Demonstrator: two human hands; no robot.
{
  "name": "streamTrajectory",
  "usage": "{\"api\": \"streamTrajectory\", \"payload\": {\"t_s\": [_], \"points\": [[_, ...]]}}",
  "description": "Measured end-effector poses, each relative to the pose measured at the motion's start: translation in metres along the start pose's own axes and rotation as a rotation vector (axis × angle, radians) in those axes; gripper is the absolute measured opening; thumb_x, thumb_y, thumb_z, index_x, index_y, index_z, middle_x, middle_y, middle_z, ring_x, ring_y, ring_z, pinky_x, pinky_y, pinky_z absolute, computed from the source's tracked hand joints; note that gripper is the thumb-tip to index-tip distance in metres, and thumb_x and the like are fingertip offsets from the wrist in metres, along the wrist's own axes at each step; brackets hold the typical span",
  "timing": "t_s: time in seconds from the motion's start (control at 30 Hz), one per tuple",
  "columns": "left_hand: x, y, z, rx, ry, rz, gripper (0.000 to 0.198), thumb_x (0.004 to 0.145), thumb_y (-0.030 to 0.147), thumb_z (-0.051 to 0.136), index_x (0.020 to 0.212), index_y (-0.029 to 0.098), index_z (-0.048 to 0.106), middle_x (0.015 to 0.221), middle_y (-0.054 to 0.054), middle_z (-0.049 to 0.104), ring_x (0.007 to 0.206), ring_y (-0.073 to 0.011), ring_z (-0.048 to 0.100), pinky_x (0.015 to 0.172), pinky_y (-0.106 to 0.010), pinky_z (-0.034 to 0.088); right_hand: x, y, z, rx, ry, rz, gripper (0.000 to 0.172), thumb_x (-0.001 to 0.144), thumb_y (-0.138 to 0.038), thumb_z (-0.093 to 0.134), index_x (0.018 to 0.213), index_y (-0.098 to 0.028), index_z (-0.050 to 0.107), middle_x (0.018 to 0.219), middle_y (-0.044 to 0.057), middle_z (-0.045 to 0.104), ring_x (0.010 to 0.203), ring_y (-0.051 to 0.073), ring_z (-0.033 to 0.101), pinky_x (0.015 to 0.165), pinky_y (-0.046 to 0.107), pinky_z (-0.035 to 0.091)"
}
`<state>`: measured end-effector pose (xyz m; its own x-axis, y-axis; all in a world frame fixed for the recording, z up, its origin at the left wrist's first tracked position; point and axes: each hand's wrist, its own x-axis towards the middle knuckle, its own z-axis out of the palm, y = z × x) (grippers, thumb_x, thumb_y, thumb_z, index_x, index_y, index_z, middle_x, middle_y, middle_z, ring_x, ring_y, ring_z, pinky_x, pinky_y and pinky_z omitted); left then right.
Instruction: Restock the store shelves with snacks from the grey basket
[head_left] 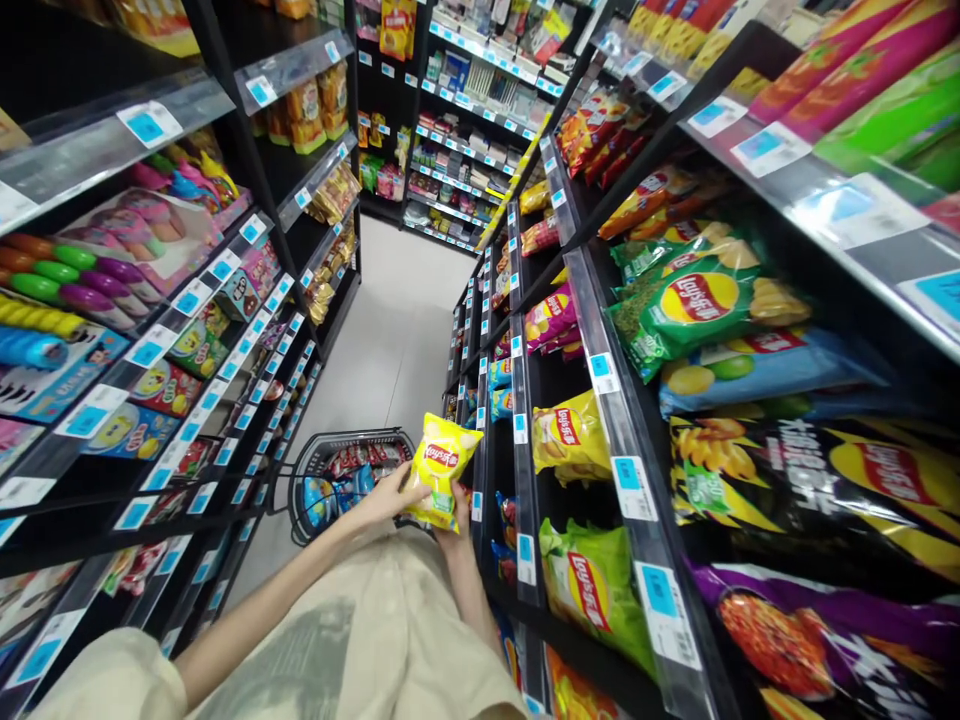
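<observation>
A yellow bag of Lay's potato chips [441,465] is held upright in front of my body, its printed front facing me. My left hand [399,494] grips its left edge, fingers lying over the front. On the bag's lower right side, my right hand [456,522] is closed around the edge, partly hidden by the bag. A dark shopping basket [304,470] stands on the floor just beyond my left hand. Inside it are blue packets [330,500] and several red packets [367,455]; my left forearm covers part of the basket.
Shelves line both sides of a narrow aisle [375,330]. On the right are yellow chip bags [574,435], green chip bags [690,300] and a black bag [817,480]. Toys and snack boxes [135,430] fill the left shelf [180,320]. A stocked rack [469,140] closes the far end.
</observation>
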<state>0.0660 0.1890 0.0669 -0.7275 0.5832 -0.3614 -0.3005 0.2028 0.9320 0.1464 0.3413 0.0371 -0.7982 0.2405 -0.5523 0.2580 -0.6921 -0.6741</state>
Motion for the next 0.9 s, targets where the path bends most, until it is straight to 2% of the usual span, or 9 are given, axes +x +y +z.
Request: {"api": "streamTrajectory", "payload": {"t_s": [0.07, 0.17, 0.3, 0.37, 0.47, 0.6, 0.7, 0.8, 0.9], "points": [[-0.001, -0.015, 0.001, -0.103, 0.009, -0.031, 0.077, 0.077, 0.059, 0.076, 0.137, 0.014, 0.059, 0.132, -0.017, 0.072, 0.118, -0.0335, 0.07, 0.099, -0.044, 0.058, 0.001, 0.005, -0.001, -0.031, 0.016, 0.004, 0.059, 0.074, -0.065, 0.073, 0.11, -0.018, 0.074, 0.11, 0.01, 0.08, 0.108, 0.03, 0.075, 0.092, 0.042, 0.062], [-0.006, -0.025, -0.003, -0.158, 0.045, -0.028, 0.073, 0.074, 0.056, 0.079, 0.131, 0.013, 0.062, 0.132, -0.017, 0.072, 0.118, -0.0333, 0.07, 0.1, -0.044, 0.057, -0.001, 0.013, -0.005, -0.09, 0.034, 0.0, 0.06, 0.072, -0.062, 0.079, 0.115, -0.02, 0.07, 0.11, 0.008, 0.079, 0.108, 0.029, 0.074, 0.091, 0.041, 0.062], [-0.017, -0.043, -0.013, -0.024, 0.126, -0.069, 0.067, 0.074, 0.052, 0.078, 0.13, 0.017, 0.065, 0.128, -0.012, 0.074, 0.114, -0.033, 0.071, 0.099, -0.043, 0.057, -0.005, 0.023, -0.01, -0.219, -0.029, 0.021, 0.069, 0.064, -0.053, 0.09, 0.121, -0.022, 0.068, 0.111, 0.008, 0.079, 0.111, 0.029, 0.073, 0.096, 0.042, 0.06], [-0.023, -0.055, -0.018, 0.06, 0.151, -0.096, 0.067, 0.075, 0.052, 0.077, 0.131, 0.017, 0.065, 0.128, -0.011, 0.074, 0.115, -0.0334, 0.071, 0.101, -0.043, 0.056, -0.006, 0.027, -0.012, -0.313, -0.054, 0.048, 0.066, 0.063, -0.047, 0.093, 0.119, -0.02, 0.069, 0.111, 0.008, 0.079, 0.11, 0.028, 0.073, 0.097, 0.041, 0.059], [-0.033, -0.076, -0.021, 0.111, 0.181, -0.138, 0.07, 0.074, 0.056, 0.076, 0.132, 0.017, 0.065, 0.131, -0.013, 0.073, 0.118, -0.0348, 0.07, 0.103, -0.043, 0.054, -0.003, 0.028, -0.014, -0.457, -0.079, 0.135, 0.058, 0.065, -0.043, 0.093, 0.113, -0.017, 0.073, 0.108, 0.009, 0.08, 0.103, 0.027, 0.075, 0.095, 0.041, 0.06], [-0.044, -0.103, -0.017, 0.1, 0.194, -0.202, 0.075, 0.073, 0.061, 0.074, 0.134, 0.018, 0.065, 0.131, -0.013, 0.074, 0.116, -0.0347, 0.071, 0.102, -0.043, 0.055, 0.008, 0.026, -0.02, -0.665, -0.183, 0.328, 0.057, 0.063, -0.042, 0.094, 0.109, -0.014, 0.076, 0.105, 0.009, 0.08, 0.094, 0.025, 0.076, 0.094, 0.042, 0.061], [-0.049, -0.123, -0.009, 0.057, 0.197, -0.21, 0.076, 0.074, 0.062, 0.071, 0.136, 0.018, 0.064, 0.135, -0.013, 0.072, 0.116, -0.0341, 0.071, 0.1, -0.043, 0.056, 0.02, 0.024, -0.035, -0.765, -0.216, 0.361, 0.057, 0.06, -0.038, 0.095, 0.108, -0.013, 0.077, 0.105, 0.01, 0.08, 0.093, 0.024, 0.075, 0.096, 0.043, 0.06], [-0.053, -0.138, -0.001, 0.037, 0.228, -0.177, 0.066, 0.081, 0.058, 0.061, 0.134, 0.02, 0.065, 0.136, -0.013, 0.07, 0.111, -0.0314, 0.072, 0.096, -0.043, 0.058, 0.037, 0.02, -0.06, -0.767, -0.089, 0.228, 0.059, 0.057, -0.036, 0.096, 0.108, -0.013, 0.075, 0.105, 0.01, 0.08, 0.096, 0.025, 0.075, 0.097, 0.042, 0.06], [-0.056, -0.146, -0.002, 0.07, 0.248, -0.183, 0.056, 0.087, 0.054, 0.051, 0.128, 0.02, 0.067, 0.129, -0.013, 0.073, 0.105, -0.0286, 0.073, 0.093, -0.042, 0.059, 0.06, 0.01, -0.09, -0.68, 0.231, 0.042, 0.063, 0.06, -0.04, 0.093, 0.114, -0.014, 0.071, 0.105, 0.011, 0.08, 0.101, 0.024, 0.074, 0.094, 0.04, 0.06]]}}
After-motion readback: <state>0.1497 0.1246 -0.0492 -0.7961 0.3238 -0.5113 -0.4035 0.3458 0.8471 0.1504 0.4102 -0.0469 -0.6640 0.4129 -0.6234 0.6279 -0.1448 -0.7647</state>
